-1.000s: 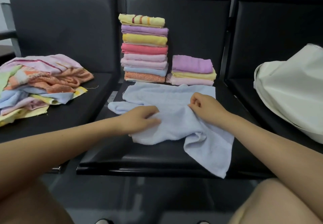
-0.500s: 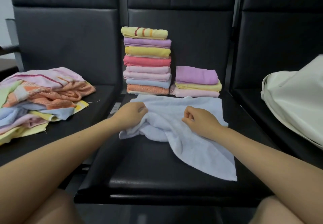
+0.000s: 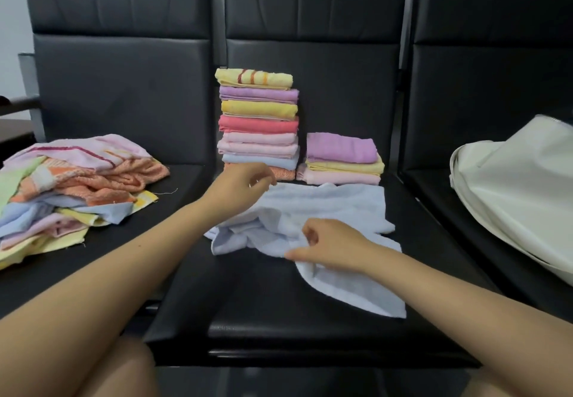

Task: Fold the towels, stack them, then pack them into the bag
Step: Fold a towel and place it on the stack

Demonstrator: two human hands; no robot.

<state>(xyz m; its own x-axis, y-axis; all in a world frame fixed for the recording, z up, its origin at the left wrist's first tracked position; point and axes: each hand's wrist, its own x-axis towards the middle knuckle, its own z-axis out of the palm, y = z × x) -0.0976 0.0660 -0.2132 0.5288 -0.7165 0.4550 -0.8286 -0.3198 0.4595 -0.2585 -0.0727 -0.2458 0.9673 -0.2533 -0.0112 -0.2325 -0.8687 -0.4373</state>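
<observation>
Light blue towel [image 3: 325, 210] lies rumpled on middle seat [image 3: 279, 319], approx. frame center. Right hand [image 3: 325, 249] at 5 o'clock of center, fingers [image 3: 293, 254] pinching towel's near edge. Left hand [image 3: 242, 186] at 10 o'clock over towel's far-left corner, fingers curled loosely; can't tell if they hold cloth. Tall folded stack [image 3: 259, 124] at 12 o'clock, short stack [image 3: 341, 159] just beside it at 1. Unfolded towel pile [image 3: 71, 192] at 9 o'clock on left seat. White bag [image 3: 521, 192] at 3 o'clock on right seat.
</observation>
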